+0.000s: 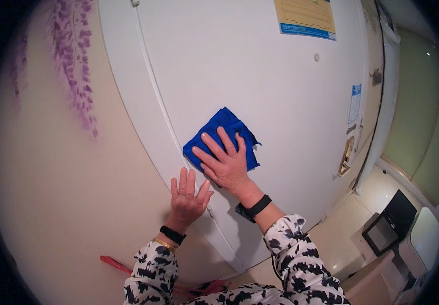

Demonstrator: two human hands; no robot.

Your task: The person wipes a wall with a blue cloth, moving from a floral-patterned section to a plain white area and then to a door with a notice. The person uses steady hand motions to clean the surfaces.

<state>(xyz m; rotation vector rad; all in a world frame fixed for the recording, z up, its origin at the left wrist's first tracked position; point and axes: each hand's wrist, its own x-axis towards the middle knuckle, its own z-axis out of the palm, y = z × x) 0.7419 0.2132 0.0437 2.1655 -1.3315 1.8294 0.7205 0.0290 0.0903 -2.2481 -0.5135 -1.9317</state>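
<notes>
A folded blue cloth lies flat against a white door, near the door's left edge. My right hand presses on it with spread fingers, palm towards the door. Lower left of it is my left hand, fingers apart and holding nothing, beside the white door frame; whether it touches the frame or the wall, I cannot tell. Dark bands circle both wrists.
A gold-coloured door handle and a printed sticker are at the door's right side. A larger poster hangs above. Purple painted flowers decorate the wall at left. A black open box-like object stands on the floor at right.
</notes>
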